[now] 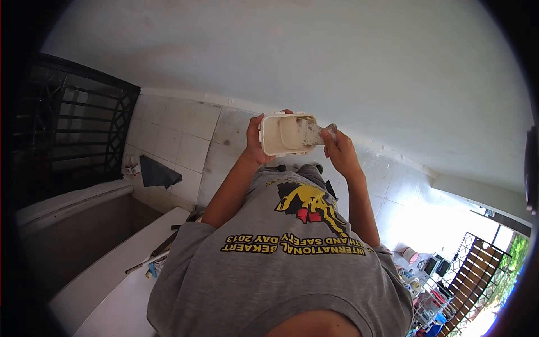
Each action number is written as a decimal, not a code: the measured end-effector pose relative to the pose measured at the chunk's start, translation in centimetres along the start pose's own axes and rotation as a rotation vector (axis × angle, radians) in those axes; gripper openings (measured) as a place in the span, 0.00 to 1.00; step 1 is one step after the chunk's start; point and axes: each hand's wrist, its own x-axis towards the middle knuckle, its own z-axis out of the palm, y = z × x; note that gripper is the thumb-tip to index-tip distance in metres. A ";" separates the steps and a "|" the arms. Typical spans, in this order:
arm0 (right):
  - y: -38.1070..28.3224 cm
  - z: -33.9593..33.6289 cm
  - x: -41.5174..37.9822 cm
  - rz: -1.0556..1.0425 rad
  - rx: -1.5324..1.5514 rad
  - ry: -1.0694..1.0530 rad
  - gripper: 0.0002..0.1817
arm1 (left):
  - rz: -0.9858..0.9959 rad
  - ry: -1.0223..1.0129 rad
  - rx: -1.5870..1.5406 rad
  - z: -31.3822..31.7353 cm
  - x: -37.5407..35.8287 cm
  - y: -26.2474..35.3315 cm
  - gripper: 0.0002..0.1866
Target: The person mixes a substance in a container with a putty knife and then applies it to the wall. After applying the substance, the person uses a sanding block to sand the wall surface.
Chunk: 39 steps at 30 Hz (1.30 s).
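My left hand is closed around the side of a white plastic tub, held tilted in front of my chest. Off-white paste coats the inside of the tub. My right hand grips a putty knife with thumb and fingers. Its smeared blade reaches into the right end of the tub, against the paste. The fingers of my left hand behind the tub are partly hidden.
A pale wall rises ahead, above a tiled floor. To the left are a dark metal grille and a dark cloth. Tools lie on a white surface; cluttered items and a slatted gate are at right.
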 end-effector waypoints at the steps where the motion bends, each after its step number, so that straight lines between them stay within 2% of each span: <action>1: -0.1 0.1 -0.2 -0.013 -0.088 0.020 0.25 | -0.021 -0.031 -0.029 0.0 0.1 -0.1 0.40; 3: -0.1 0.8 -0.4 -0.042 -0.266 0.024 0.27 | -0.063 -0.093 -0.087 -0.2 0.2 -0.1 0.40; 7: -0.9 2.2 -0.8 -0.019 -0.494 0.062 0.29 | -0.081 -0.042 -0.053 -1.0 0.5 -0.6 0.40; 12: -2.6 2.2 -1.5 -0.087 -0.424 0.137 0.25 | -0.041 0.087 0.027 -0.5 0.5 -0.9 0.41; 16: -5.2 2.3 -2.4 -0.169 -0.318 0.106 0.19 | 0.024 0.090 0.094 0.0 0.6 -1.2 0.38; 18: -5.7 2.7 -2.7 -0.328 -0.384 0.097 0.17 | 0.071 0.129 0.172 -0.5 0.8 -1.6 0.38; 19: -5.8 2.6 -2.9 -0.406 -0.417 0.093 0.15 | 0.080 0.115 0.131 -0.7 0.8 -1.7 0.39; 21: -6.2 2.0 -2.6 -0.400 -0.401 0.136 0.12 | 0.099 0.088 0.052 -0.7 1.0 -1.9 0.40; 25: -5.5 0.1 -1.3 -0.458 -0.342 0.185 0.07 | 0.024 0.044 0.006 0.5 0.5 -1.2 0.42; 28: -5.1 -1.2 -1.3 -0.550 -0.363 0.150 0.08 | -0.019 0.076 -0.003 0.8 0.3 -0.9 0.42; 30: -5.3 -2.0 -1.6 -0.559 -0.393 0.140 0.07 | -0.031 0.123 0.001 0.8 0.3 -0.8 0.42; 34: -5.2 -3.0 -2.1 -0.462 -0.485 0.104 0.07 | -0.049 0.092 -0.016 0.4 0.2 -0.7 0.42; 37: -5.0 -2.8 -1.9 -0.484 -0.509 0.054 0.07 | -0.068 0.081 -0.037 -0.4 0.3 -0.5 0.41; 39: -5.2 -2.4 -1.7 -0.507 -0.488 0.130 0.08 | -0.069 0.092 -0.040 -0.5 0.2 -0.5 0.41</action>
